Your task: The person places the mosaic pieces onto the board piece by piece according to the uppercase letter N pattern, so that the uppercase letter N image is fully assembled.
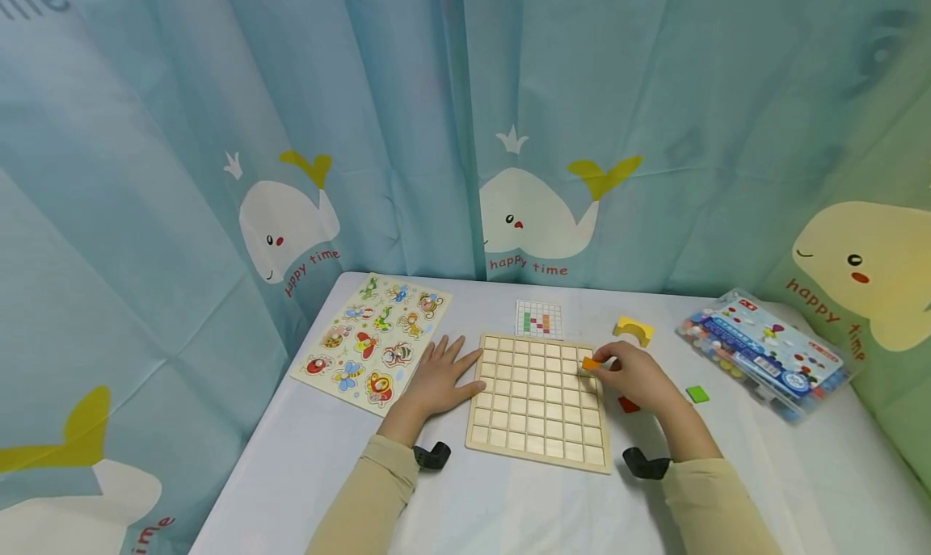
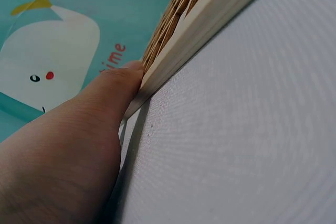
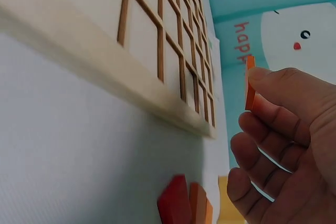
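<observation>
A wooden board [image 1: 538,401] divided into square cells lies on the white table. My left hand [image 1: 435,384] rests with spread fingers at the board's left side, and its thumb [image 2: 118,80] touches the rim. Between thumb and forefinger, my right hand [image 1: 638,377] pinches a thin orange square tile [image 1: 591,363] over the board's upper right edge. In the right wrist view the tile [image 3: 250,83] is held on edge, the other fingers curling loosely below. A red tile [image 1: 629,405] lies beneath the right hand, with orange pieces [image 3: 197,203] beside it in the right wrist view.
Behind the board lies a small grid card [image 1: 539,320] with coloured squares. An insect picture board [image 1: 385,321] is at the left. To the right are a yellow arch block [image 1: 634,330], a green tile [image 1: 697,393] and a clear box [image 1: 771,353] of colourful pieces. Curtains [image 1: 407,119] surround the table.
</observation>
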A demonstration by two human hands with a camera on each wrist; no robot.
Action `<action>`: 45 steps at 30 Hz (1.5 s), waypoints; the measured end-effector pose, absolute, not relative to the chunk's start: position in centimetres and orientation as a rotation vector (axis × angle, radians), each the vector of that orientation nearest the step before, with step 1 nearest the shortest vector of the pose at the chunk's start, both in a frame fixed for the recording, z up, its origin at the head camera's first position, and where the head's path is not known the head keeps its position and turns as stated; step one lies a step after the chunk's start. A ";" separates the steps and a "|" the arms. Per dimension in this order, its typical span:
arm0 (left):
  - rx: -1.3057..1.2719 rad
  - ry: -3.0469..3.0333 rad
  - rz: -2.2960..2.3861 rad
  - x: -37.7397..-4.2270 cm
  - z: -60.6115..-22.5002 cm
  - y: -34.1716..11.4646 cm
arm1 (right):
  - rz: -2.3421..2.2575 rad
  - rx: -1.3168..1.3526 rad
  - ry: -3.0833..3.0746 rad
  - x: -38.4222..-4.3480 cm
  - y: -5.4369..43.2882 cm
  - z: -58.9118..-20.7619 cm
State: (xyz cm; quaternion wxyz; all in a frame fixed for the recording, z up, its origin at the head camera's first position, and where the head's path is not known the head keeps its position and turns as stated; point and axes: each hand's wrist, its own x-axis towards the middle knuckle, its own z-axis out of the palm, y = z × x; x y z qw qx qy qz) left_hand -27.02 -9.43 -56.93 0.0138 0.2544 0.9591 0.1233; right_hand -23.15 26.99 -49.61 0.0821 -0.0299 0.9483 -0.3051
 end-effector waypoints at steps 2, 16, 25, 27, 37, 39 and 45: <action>0.791 2.987 0.389 -27.0 -56.9 -9.4 | -0.913 -0.109 2.838 -23.2 26.7 -49.7; 0.781 2.983 0.379 -27.0 -56.9 -9.4 | -0.951 -0.244 2.833 -23.7 24.7 -50.4; 0.774 2.976 0.394 -27.0 -56.9 -9.4 | -0.976 -0.298 2.837 -23.8 23.6 -51.2; 0.776 2.977 0.390 -27.0 -56.8 -9.4 | -0.975 -0.293 2.833 -23.8 23.4 -51.3; 0.778 2.980 0.385 -26.9 -56.7 -9.4 | -0.965 -0.327 2.820 -23.9 22.8 -51.5; 0.778 2.982 0.388 -26.9 -56.6 -9.3 | -0.948 -0.331 2.824 -24.0 22.7 -51.5; 0.770 2.986 0.377 -27.0 -56.8 -9.3 | -0.919 -0.319 2.825 -24.1 22.7 -51.7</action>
